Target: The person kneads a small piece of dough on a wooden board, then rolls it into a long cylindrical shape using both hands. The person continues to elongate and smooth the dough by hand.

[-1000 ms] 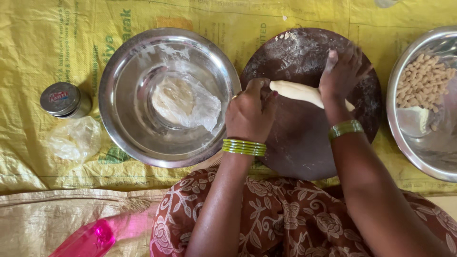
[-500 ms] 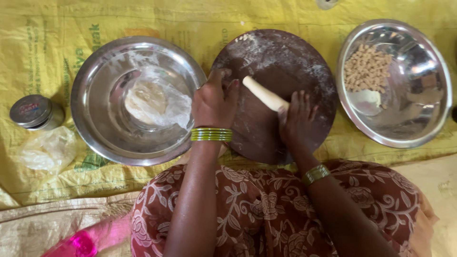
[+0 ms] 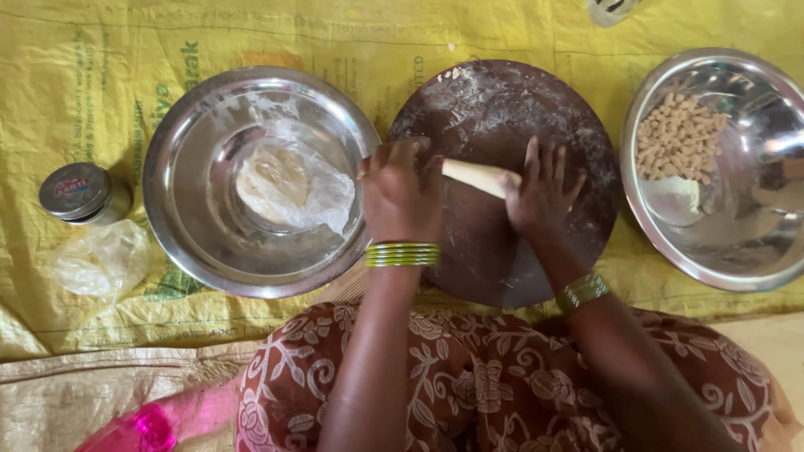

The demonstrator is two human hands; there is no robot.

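Here both hands press rolling pin mid-board.

A round dark wooden rolling board lies at the centre of a yellow woven plastic sheet, with a pale wooden rolling pin on it. At its 9 o'clock sits a large steel bowl holding a floured dough lump; farther that way stands a small round lidded tin. At the board's 3 o'clock a second steel bowl holds small beige pellets.
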